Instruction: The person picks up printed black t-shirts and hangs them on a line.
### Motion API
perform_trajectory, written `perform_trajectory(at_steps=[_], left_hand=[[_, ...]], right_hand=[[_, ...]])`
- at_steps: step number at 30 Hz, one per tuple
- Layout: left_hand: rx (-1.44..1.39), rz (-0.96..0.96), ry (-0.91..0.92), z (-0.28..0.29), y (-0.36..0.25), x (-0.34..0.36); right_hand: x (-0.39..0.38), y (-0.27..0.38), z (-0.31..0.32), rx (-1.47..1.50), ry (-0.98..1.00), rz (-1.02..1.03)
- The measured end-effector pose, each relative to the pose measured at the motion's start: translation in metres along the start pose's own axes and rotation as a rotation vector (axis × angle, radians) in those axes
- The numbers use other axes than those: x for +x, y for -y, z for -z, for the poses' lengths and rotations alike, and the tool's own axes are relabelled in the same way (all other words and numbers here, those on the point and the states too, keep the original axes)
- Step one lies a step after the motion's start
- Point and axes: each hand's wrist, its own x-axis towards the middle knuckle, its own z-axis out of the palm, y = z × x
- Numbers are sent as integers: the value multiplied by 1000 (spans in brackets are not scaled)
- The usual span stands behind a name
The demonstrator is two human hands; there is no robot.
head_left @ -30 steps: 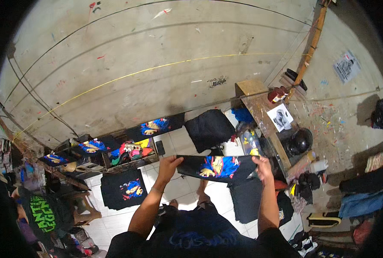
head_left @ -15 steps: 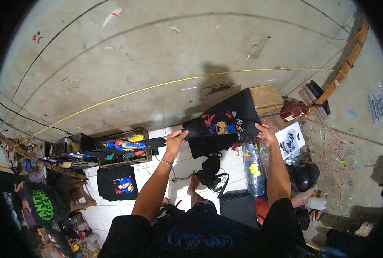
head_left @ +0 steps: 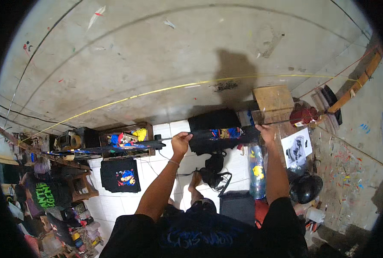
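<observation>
Between my two hands a black cloth piece [head_left: 249,134] with a red, blue and yellow print is stretched out, seen almost edge-on. My left hand [head_left: 181,142] pinches its left end, at a thin dark line. At the other end, the fingers of my right hand [head_left: 266,132] are closed on its corner. More black cloth [head_left: 213,118] shows beyond and below the held piece; where one ends and the other begins is hard to tell. Left of my left hand, other printed black cloth pieces [head_left: 109,149] hang in a row along the line.
A printed black cloth [head_left: 120,175] lies on the white tiles [head_left: 150,193]. Beyond the hanging row stands a wooden crate [head_left: 146,133]. To the right are a wooden box [head_left: 274,103], a printed sheet [head_left: 296,147], a black helmet [head_left: 306,189] and a blue cylinder [head_left: 256,172]. A yellow cord [head_left: 165,92] crosses the wall.
The cloth between my hands has come down from a raised, spread position and tipped to a narrow band by the line. Both hands keep their grip, and my view has shifted slightly.
</observation>
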Motion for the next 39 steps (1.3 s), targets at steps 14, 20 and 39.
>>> perform_trajectory(at_steps=[14, 20, 39], left_hand=[[663, -68, 18, 162, 27, -173], [123, 689, -167, 355, 143, -358], [830, 695, -487, 423, 360, -919]], right_hand=[[-112, -97, -65, -344, -189, 191], [-381, -202, -197, -839, 979, 430], [-758, 55, -384, -583, 1527, 852]])
